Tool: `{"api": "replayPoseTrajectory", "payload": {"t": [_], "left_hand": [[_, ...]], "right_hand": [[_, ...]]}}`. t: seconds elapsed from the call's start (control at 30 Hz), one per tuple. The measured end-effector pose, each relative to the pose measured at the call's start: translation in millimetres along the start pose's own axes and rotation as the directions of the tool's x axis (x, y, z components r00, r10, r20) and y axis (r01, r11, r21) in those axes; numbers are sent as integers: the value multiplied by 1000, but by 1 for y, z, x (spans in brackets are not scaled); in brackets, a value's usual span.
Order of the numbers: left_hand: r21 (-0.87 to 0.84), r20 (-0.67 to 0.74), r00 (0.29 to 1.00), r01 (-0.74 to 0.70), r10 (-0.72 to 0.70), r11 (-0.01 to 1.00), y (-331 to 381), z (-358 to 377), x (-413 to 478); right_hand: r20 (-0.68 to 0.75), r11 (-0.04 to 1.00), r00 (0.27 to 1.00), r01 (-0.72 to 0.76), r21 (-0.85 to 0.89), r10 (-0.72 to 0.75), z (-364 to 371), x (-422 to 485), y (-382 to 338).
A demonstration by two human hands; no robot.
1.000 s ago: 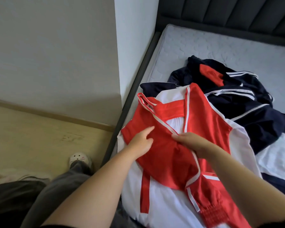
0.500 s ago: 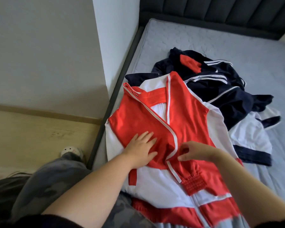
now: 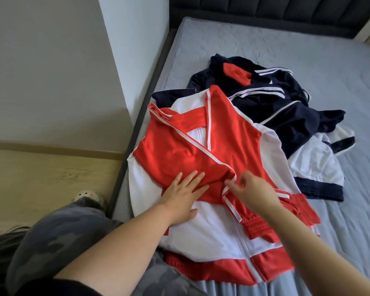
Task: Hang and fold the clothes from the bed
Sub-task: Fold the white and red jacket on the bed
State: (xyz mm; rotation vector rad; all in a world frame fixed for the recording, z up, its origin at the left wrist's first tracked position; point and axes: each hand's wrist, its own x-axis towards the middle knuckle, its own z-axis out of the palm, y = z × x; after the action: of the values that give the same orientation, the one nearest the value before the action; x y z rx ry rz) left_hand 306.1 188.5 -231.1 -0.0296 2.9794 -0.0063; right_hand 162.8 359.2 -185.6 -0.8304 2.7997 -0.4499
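Observation:
A red and white track jacket [image 3: 201, 146] lies spread on the near left part of the bed [image 3: 308, 50], its sleeves folded across the front. My left hand [image 3: 185, 194] presses flat on the folded red sleeve, fingers straight. Just to its right, my right hand [image 3: 254, 192] pinches the white-striped edge of the other sleeve near its cuff. Behind the red jacket lies a crumpled navy and white jacket [image 3: 286, 116] with a red patch at the collar.
The bed has a grey mattress and a dark padded headboard [image 3: 265, 11]. A white wall [image 3: 126, 50] stands at the bed's left, with wooden floor [image 3: 41, 174] beside it. My knee in grey camouflage trousers [image 3: 62, 238] leans at the bed's edge, a slipper [image 3: 88, 194] below.
My left hand has gone from gripping the red sleeve to pressing flat on it. My right hand slid down along the striped sleeve edge toward the cuff. The view shifted right.

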Motion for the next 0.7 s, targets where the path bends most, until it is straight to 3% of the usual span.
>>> {"api": "replayPoseTrajectory", "payload": {"t": [0.1,0.17,0.27,0.3,0.37,0.4,0.47,0.5,0.57,0.6,0.7], "left_hand": [[75,0,1000,25,-25,997,3,-4,3],[137,-48,999,19,-13,990,8,-12,5],[177,-165,985,-24,54,984,14,-26,3],[176,-201,976,-43,78,983,13,-28,2],[157,-273,956,-61,103,986,7,-26,1],[133,-269,956,-84,117,988,5,-28,1],[83,-209,964,-150,164,985,4,-26,0],[58,-127,972,-190,196,980,4,-24,0],[25,47,977,-209,207,978,6,-15,0],[7,68,971,-230,229,973,8,-15,-1],[-6,-42,954,-297,297,955,14,-13,0]], "right_hand": [[238,898,969,168,-406,-74,23,-21,-3],[258,902,964,166,-399,-63,27,-21,-2],[271,996,958,79,49,-89,10,-11,3],[316,976,945,13,218,-83,0,-5,7],[422,835,904,-183,519,-64,-22,1,16],[472,768,881,-275,578,-40,-31,3,23],[478,836,876,-305,455,60,-37,12,42],[438,917,890,-274,289,128,-37,18,52],[343,967,906,-255,-29,249,-30,18,68],[324,963,907,-254,-85,268,-27,16,74],[366,957,900,-281,67,238,-18,5,82]]}}
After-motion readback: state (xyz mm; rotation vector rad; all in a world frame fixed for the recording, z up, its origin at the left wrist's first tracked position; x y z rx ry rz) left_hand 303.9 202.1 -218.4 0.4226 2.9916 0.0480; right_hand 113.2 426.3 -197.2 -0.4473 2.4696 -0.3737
